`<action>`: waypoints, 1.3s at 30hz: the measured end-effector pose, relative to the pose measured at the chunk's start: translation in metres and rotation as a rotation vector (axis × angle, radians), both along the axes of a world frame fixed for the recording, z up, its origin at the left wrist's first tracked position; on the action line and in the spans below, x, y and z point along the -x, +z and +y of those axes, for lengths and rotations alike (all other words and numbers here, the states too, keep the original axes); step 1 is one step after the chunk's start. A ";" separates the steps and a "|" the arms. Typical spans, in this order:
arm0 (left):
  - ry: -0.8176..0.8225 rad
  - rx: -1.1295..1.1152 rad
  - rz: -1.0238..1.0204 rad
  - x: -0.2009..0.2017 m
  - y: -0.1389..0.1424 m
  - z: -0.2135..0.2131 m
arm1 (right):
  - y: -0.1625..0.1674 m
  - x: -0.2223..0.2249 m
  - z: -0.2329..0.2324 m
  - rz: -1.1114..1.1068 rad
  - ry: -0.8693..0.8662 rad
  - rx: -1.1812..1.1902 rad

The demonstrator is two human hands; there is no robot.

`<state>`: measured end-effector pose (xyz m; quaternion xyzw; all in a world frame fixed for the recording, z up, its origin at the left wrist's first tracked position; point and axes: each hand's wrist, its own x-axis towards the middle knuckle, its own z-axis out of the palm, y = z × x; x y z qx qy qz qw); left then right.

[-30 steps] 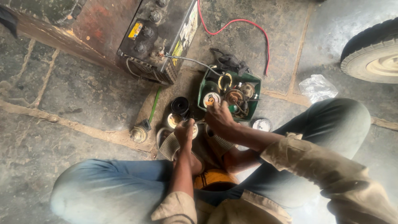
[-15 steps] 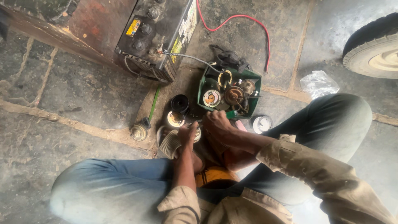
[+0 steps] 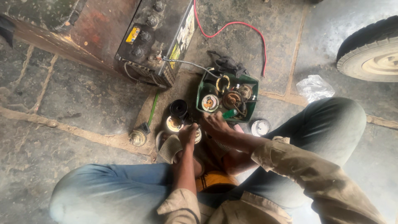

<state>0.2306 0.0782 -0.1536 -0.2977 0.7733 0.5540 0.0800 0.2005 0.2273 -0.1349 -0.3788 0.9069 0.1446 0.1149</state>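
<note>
Green tray (image 3: pixel 202 89) edge just beyond both hands (image 3: pixel 203 128), together on a round part (image 3: pixel 196 135).

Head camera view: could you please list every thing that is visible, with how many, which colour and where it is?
Green tray: one, green, on the floor ahead of the hands, full of round metal parts.
Round dial part: one, pale face, at the tray's left end.
Black round part: one, black, on the floor left of the tray.
Battery: one, black, top of view, beside a rusty metal box.
Red cable: one, red, curving over the floor above the tray.
Tyre: one, black with pale rim, top right.
Plastic bag: one, clear, below the tyre.
Left hand: one, near small round parts on the floor.
Right hand: one, at the tray's near edge.
</note>
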 end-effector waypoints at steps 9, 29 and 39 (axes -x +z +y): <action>-0.035 0.003 0.007 0.000 0.011 0.002 | -0.006 0.005 -0.002 0.182 0.122 -0.025; 0.236 -0.540 -0.351 0.003 0.000 -0.029 | -0.021 0.040 0.035 -0.465 -0.840 0.324; 0.153 -0.406 -0.467 0.005 -0.030 -0.030 | -0.020 0.037 0.048 -0.436 -0.868 0.408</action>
